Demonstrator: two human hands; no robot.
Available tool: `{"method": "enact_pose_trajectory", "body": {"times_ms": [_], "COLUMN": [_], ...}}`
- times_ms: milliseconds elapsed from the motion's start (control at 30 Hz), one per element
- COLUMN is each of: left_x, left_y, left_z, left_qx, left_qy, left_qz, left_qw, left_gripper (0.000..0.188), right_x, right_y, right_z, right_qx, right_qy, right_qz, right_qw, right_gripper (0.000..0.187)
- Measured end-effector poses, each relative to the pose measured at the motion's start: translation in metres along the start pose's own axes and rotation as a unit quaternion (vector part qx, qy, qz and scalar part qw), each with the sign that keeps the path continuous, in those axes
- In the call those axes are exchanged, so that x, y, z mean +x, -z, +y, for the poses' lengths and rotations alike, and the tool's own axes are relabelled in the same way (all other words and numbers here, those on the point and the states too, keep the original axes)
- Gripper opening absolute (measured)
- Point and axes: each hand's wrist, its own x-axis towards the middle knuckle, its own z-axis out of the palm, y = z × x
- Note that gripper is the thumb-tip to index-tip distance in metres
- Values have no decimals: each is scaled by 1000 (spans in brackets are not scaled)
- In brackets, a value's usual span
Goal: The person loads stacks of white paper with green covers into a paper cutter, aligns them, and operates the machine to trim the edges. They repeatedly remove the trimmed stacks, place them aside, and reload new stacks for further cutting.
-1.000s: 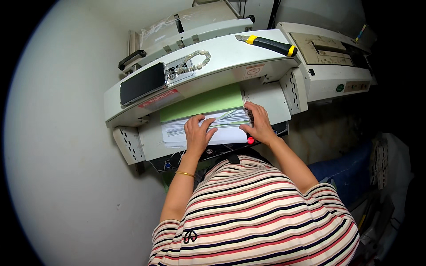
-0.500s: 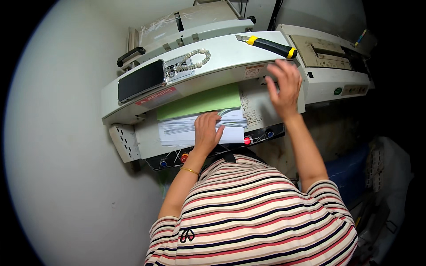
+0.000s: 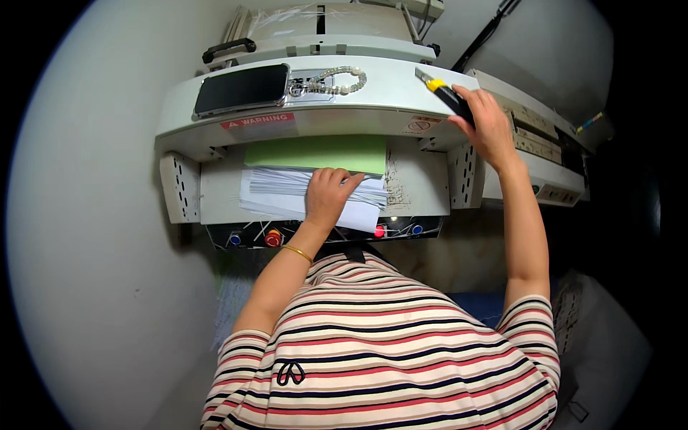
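Observation:
My right hand [image 3: 491,132] is closed on the black and yellow utility knife [image 3: 435,84] at the right end of the machine's white top cover. The knife's blade points up and to the left. My left hand [image 3: 332,195] bends over a bundle of thin white paper strips [image 3: 276,180], fingers curled at its far edge and thumb out to the right. Under and in front of the strips lie white sheets [image 3: 358,215], the front one slanted. Behind them a light green sheet [image 3: 308,154] reaches back under the cover.
On the white cover [image 3: 387,86] lie a black phone [image 3: 242,89] and a beaded strap [image 3: 344,80]. Perforated guards [image 3: 185,188] flank the bed. Along the front edge sit a red knob [image 3: 273,238], a lit red button [image 3: 379,231] and blue buttons [image 3: 417,229]. Another machine [image 3: 537,168] stands at right.
My right hand has come down onto the utility knife and gripped it; the knife has turned. My left hand stays at the strips, and the front white sheet is more slanted. The view has shifted.

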Motion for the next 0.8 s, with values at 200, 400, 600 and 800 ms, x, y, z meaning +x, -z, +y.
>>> {"method": "enact_pose_trajectory", "body": {"times_ms": [200, 400, 600, 800], "left_x": [-8, -6, -9, -9], "left_y": [-3, -4, -7, -2], "left_z": [-3, 1, 0, 3], "left_qx": [16, -11, -5, 31], "left_qy": [12, 36, 49, 55], "left_qz": [28, 38, 52, 35], "left_qw": [999, 999, 997, 997], "left_gripper": [22, 18, 24, 40], "right_x": [-35, -97, -98, -103], "right_y": [-6, -66, -82, -90], "right_z": [-53, -46, -43, -38], "right_qx": [152, 130, 142, 154], "right_qy": [91, 8, 11, 7], "right_qz": [-79, -274, -226, -231], "right_qw": [981, 953, 964, 961], "right_gripper": [51, 51, 52, 50]}}
